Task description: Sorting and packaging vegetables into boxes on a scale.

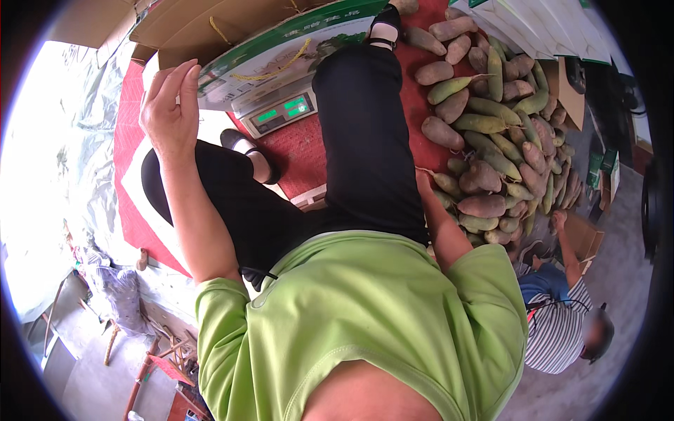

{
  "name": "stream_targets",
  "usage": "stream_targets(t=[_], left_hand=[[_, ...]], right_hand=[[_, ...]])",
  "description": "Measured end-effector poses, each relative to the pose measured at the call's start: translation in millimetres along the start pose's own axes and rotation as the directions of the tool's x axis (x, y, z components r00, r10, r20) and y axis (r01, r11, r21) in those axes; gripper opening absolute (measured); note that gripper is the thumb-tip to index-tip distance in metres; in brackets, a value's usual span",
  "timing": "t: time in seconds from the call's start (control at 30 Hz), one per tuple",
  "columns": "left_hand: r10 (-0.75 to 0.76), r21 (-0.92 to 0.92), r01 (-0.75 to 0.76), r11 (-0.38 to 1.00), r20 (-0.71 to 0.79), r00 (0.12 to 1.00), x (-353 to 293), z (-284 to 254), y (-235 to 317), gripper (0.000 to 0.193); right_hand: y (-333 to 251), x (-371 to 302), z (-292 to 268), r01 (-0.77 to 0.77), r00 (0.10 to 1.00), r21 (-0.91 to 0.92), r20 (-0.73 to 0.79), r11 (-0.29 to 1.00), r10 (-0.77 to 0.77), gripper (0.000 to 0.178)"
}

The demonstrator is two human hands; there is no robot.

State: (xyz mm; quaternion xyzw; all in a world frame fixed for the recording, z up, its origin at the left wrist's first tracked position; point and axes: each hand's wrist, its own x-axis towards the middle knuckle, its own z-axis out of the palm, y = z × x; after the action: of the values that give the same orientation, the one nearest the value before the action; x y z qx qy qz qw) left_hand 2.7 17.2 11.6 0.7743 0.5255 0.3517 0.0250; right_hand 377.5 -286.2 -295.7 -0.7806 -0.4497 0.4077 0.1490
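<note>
Cardboard is what my left hand (170,105) goes to: fingers loosely spread and holding nothing, it hovers at the near left corner of the green-and-white cardboard box (281,49), fingertips touching or just short of its edge; I cannot tell which. The box lies flat on a digital scale (275,112) with green lit displays, its long axis running from my left hand away up to the right, with a yellow cord handle across the lid. The scale stands on a red mat (130,140) on the floor, not on any worktop.

My legs in black trousers (365,140) stretch out across the middle, one to each side of the scale, and my green shirt (365,316) fills the lower view.

Further right, my right forearm (442,224) runs down beside my thigh toward the pile of brown and green tubers (491,140) heaped on the mat, most lying lengthwise away from me. The right hand itself is hidden behind my leg, so I cannot tell whether it is open or gripping anything. The left hand is clearly the nearer one to the box.

At the far right, another person in a striped shirt (558,330) crouches by the pile.
</note>
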Motion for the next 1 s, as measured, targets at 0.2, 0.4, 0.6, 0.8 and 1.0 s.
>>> stream_targets(t=[0.2, 0.4, 0.6, 0.8, 1.0], left_hand=[[0.017, -0.006, -0.017, 1.000, -0.060, 0.998, -2, 2, -5, 0.012], [0.019, -0.021, -0.020, 1.000, -0.054, 0.998, -1, 4, -3, 0.011], [0.073, -0.034, -0.073, 0.997, -0.019, 0.997, -1, 3, -10, 0.010], [0.079, 0.003, -0.079, 0.997, 0.010, 0.997, -2, 3, -13, 0.013], [0.160, 0.012, -0.160, 0.987, 0.029, 0.987, -2, 10, -17, 0.016]], right_hand=[[-27, -3, -8, -0.119, 0.993, 0.076, 0.036, 0.990, 0.116, 0.029], [-8, 2, 3, -0.043, 0.997, 0.068, -0.057, 0.997, 0.047, 0.024], [0, 7, 6, -0.268, 0.949, 0.233, 0.232, 0.935, 0.214, 0.020], [11, 11, 24, -0.230, 0.970, 0.255, 0.144, 0.939, 0.198, 0.022], [18, 11, 17, -0.030, 0.988, 0.027, 0.153, 0.999, 0.026, 0.019]])
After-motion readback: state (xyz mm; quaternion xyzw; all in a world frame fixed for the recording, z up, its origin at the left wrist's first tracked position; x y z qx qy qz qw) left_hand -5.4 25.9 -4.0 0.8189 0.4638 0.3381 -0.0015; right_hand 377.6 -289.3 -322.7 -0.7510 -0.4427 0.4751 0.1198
